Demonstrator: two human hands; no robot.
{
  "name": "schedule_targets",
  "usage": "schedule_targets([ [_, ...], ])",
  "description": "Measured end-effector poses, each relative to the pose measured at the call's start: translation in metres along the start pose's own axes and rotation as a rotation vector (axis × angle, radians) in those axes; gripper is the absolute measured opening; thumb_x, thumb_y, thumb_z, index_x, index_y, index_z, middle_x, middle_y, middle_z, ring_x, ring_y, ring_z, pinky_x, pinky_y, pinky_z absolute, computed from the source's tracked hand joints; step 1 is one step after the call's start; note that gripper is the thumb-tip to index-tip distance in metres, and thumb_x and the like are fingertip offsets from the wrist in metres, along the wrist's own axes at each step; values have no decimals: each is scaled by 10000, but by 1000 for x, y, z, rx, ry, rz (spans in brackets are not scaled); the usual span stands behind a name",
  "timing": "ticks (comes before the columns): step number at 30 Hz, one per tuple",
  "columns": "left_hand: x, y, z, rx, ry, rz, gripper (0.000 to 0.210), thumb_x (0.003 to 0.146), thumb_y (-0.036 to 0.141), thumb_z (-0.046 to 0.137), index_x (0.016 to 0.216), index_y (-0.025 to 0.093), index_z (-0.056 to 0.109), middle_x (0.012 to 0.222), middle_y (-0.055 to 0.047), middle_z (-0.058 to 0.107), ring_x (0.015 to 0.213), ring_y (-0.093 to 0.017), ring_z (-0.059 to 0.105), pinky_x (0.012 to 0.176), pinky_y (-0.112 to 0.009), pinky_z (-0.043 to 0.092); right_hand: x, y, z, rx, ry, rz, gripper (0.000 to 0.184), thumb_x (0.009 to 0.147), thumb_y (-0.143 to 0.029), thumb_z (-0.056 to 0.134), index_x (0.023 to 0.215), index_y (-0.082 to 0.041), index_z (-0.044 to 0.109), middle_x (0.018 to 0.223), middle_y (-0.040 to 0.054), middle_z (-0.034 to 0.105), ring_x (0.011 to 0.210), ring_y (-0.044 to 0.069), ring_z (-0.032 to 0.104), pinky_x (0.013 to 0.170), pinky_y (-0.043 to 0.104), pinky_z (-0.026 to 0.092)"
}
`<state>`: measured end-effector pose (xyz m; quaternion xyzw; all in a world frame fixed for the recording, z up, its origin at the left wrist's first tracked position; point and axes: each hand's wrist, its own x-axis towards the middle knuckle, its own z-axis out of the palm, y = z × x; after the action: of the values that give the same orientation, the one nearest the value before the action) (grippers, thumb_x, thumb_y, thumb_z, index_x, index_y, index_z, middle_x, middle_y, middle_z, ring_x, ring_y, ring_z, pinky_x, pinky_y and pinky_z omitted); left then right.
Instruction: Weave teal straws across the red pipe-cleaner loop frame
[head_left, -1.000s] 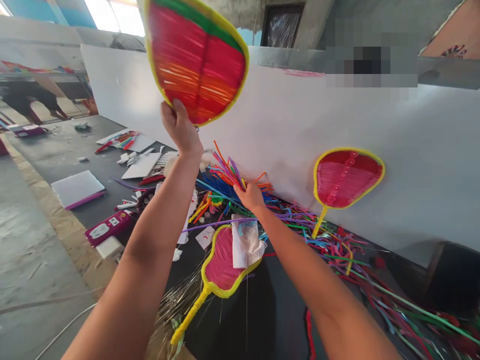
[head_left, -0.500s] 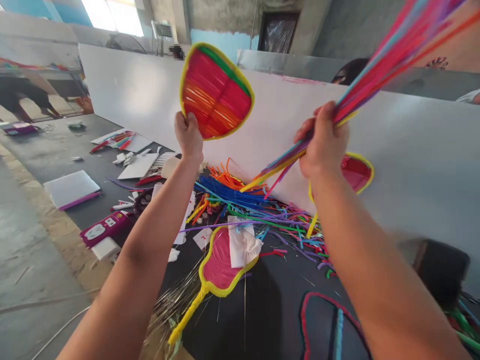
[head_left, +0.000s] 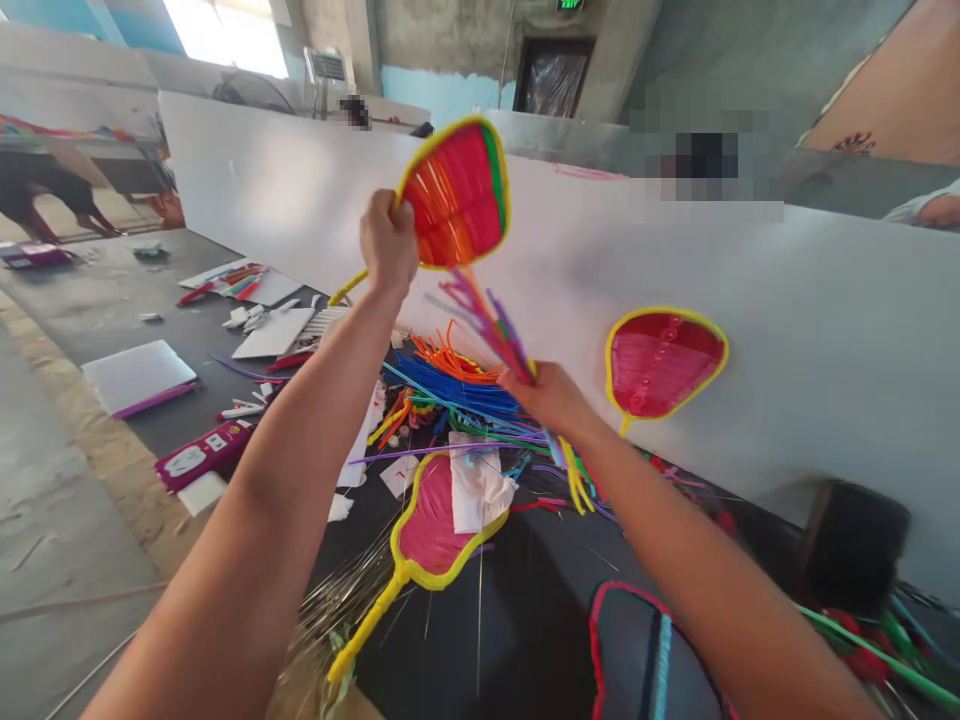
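Observation:
My left hand is closed on a hand fan with a yellow pipe-cleaner rim, its face banded orange, red and green, held up before the white board. Lower and to the right, my right hand grips a bundle of mixed-colour pipe cleaners, whose far ends reach toward the fan's lower edge; whether they touch it I cannot tell. A second fan, pink with a yellow rim, lies on the black table under a crumpled white tissue. Another fan, red and pink, leans against the board.
Blue pipe cleaners and orange ones lie piled at the board's foot. A purple box and a white pad sit at left. Thin wires lie in front; a red-edged outline and a dark object are at right.
My right hand has swung down and left, so the bundle moved from upper right to near the fan. My left hand rose slightly and turned the fan; its yellow handle now shows.

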<state>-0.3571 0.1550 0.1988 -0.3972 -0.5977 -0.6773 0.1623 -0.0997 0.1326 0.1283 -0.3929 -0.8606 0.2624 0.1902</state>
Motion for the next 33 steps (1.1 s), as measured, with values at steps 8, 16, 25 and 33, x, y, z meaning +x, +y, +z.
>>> schedule_targets([
  [8,39,11,-49,162,204,-19,369,901,118,419,604,239,238,707,21,359,714,-88,367,696,-281,337,45,-7,119,-143,-136,22,240,760,-341,645,947,-194,677,991,90,674,902,218,644,753,261,449],
  [16,28,-6,-58,123,243,-79,323,920,165,408,628,228,284,743,24,445,796,-103,456,718,-310,348,52,-2,118,23,-26,62,178,785,-253,585,929,-189,669,897,74,699,881,219,650,759,281,459],
  [25,12,6,-47,195,-40,-145,256,875,159,459,646,203,352,659,40,382,684,-89,417,623,-253,340,58,-11,8,912,409,-68,266,776,-434,579,851,-179,551,701,-5,648,642,118,611,599,233,471],
  [33,-62,-2,-4,365,-907,-303,172,821,182,540,656,132,537,517,48,402,499,-77,412,453,-208,276,-15,-34,-102,802,515,-258,184,836,-427,557,831,-245,529,603,-60,469,483,88,479,479,251,380],
])
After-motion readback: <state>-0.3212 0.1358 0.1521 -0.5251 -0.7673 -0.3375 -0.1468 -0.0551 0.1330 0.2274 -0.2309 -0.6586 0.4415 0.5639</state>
